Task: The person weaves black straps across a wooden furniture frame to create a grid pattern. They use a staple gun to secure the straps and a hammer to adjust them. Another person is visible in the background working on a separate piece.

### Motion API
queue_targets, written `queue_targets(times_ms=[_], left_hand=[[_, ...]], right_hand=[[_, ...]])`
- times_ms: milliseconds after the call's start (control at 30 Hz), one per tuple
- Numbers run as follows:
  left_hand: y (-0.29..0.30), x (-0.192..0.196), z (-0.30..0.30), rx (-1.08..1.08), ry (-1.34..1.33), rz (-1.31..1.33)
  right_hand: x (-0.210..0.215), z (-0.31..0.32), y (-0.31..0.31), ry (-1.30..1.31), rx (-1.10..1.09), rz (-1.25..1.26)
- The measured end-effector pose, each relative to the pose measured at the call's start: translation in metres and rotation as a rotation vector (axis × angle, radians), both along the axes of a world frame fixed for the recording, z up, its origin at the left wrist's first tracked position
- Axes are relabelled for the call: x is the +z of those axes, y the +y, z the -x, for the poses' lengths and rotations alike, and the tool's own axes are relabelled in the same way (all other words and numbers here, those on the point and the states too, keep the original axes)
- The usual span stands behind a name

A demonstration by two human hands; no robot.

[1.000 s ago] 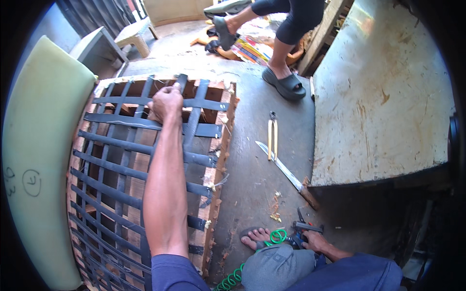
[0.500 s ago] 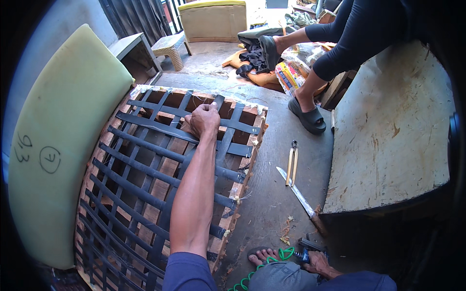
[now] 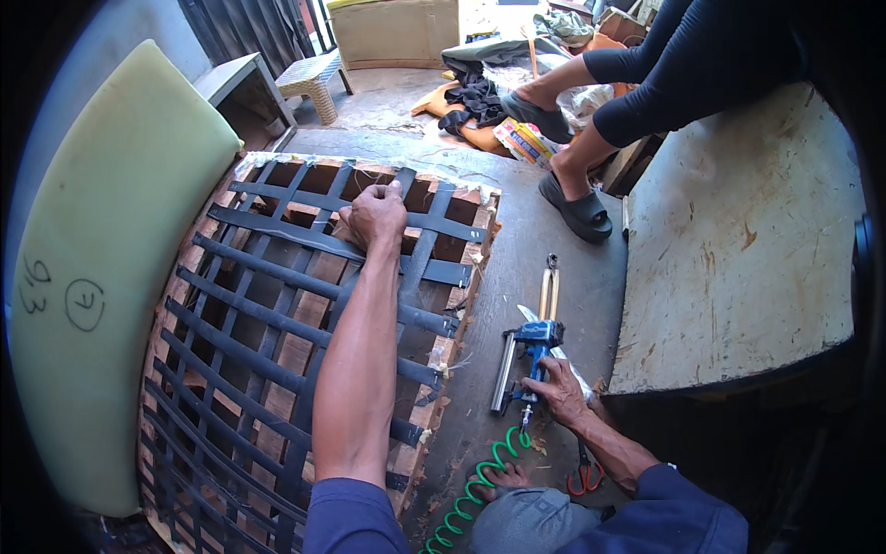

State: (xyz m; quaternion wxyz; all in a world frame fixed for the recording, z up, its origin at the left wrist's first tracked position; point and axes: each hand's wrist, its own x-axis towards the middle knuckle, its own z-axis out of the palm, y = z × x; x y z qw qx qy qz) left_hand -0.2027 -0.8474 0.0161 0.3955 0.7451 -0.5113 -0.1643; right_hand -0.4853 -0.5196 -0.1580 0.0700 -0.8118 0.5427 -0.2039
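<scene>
Black webbing straps (image 3: 286, 231) cross over and under each other on a wooden frame (image 3: 480, 217). Over its far part, my left hand (image 3: 377, 217) is closed in a pinch on the end of one strap (image 3: 405, 175). My right hand (image 3: 561, 392) grips a blue and silver pneumatic staple gun (image 3: 538, 340) above the floor, right of the frame. From the gun, a green coiled air hose (image 3: 503, 452) runs down toward my bent knee. Beneath the gun lie pincers with long tan handles (image 3: 550, 286) and a long knife (image 3: 577, 377), partly covered.
A pale foam slab (image 3: 101, 277) leans along the frame's left side. Red-handled scissors (image 3: 584, 478) lie near my right forearm. At the right stands a worn, stained panel (image 3: 738, 249). Another person's sandalled foot (image 3: 580, 208) rests beyond the tools, near heaped cloth (image 3: 475, 97).
My right hand has lifted the staple gun forward from beside my foot, drawing the green hose out. My left hand keeps its pinch on the strap. The other person's far foot has shifted.
</scene>
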Motion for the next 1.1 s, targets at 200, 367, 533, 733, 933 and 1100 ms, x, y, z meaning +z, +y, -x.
queue_targets(times_ms=[200, 367, 533, 733, 933, 1100], left_hand=[[0.009, 0.012, 0.007, 0.034, 0.019, -0.03], [0.009, 0.018, 0.026, 0.041, -0.058, 0.107], [-0.002, 0.013, 0.03, 0.132, 0.177, -0.1], [-0.002, 0.008, 0.026, 0.129, 0.167, -0.074], [0.004, 0.011, 0.029, 0.163, 0.104, -0.029], [0.005, 0.008, 0.028, 0.145, 0.096, 0.01]], right_hand=[[-0.046, -0.029, 0.032, -0.64, -0.333, -0.232], [-0.053, -0.067, 0.021, -0.785, -1.026, -0.515], [-0.028, -0.06, -0.011, -1.815, -1.058, -0.883], [0.145, -0.001, -0.081, -1.801, -0.533, -0.54], [0.332, -0.033, -0.228, -0.973, -0.237, -0.458], [0.322, -0.11, -0.314, -0.582, -0.065, -0.597]])
